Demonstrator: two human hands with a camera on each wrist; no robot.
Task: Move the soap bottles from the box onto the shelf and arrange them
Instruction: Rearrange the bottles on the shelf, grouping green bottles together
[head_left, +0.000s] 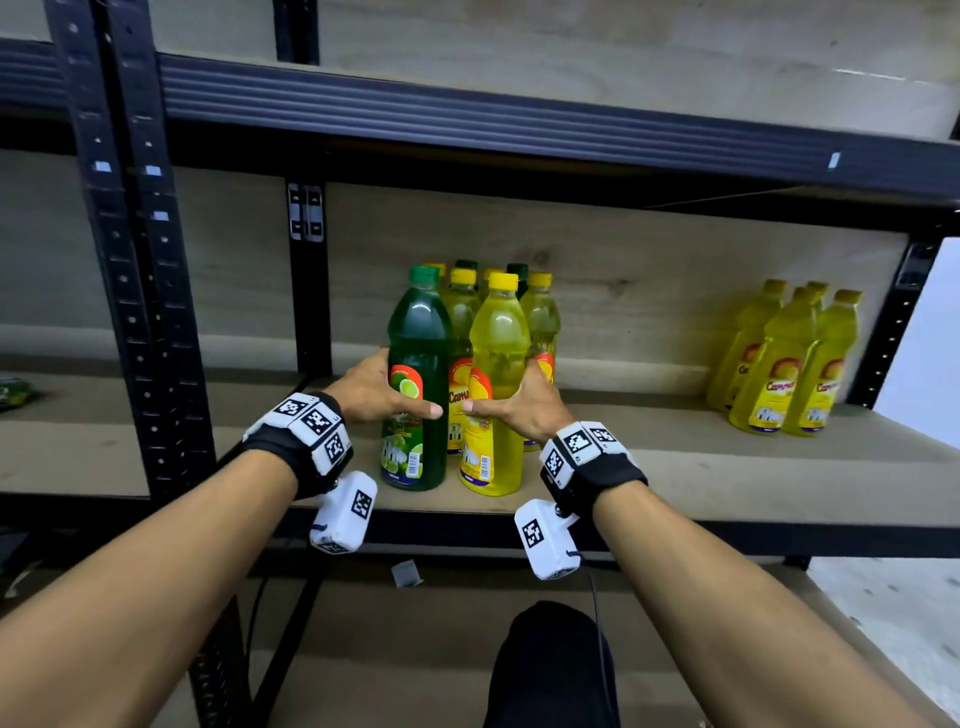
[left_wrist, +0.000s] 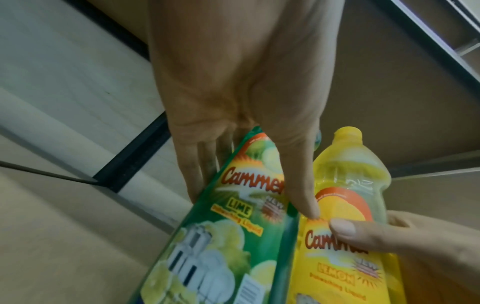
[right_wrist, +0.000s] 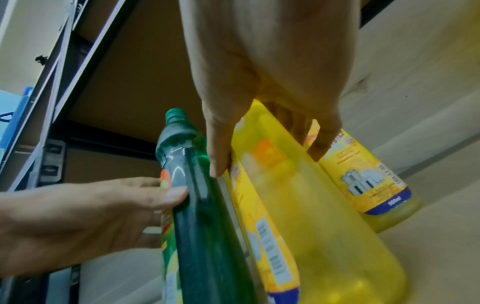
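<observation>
While both bottles stand at the front of the shelf (head_left: 675, 467), we judge the step in hand to be settling them into line with the cluster of bottles (head_left: 470, 306) behind them. Our left hand (head_left: 382, 392) wraps the green lime bottle (head_left: 418, 358) at label height, thumb across the front and fingers (left_wrist: 193, 164) round its far side. Our right hand (head_left: 524, 408) grips the yellow lemon bottle (head_left: 498, 358) likewise, thumb on the label, fingers (right_wrist: 324, 142) curled behind it. The two thumb tips nearly meet between the bottles, which touch side by side just in front of the cluster.

To do this well, we would keep the bases flat on the shelf and slide them back together, slowly, so the tall bottles do not rock into the cluster. Gripping low on the labels helps; pushing from the necks would tip them. We would turn the labels to face outward before letting go.

Both forearms reach forward level with the shelf, wrists straight, palms turned inward toward each other. A further group of yellow bottles (head_left: 789, 364) stands well to the right of the cluster. The box is not in view.
</observation>
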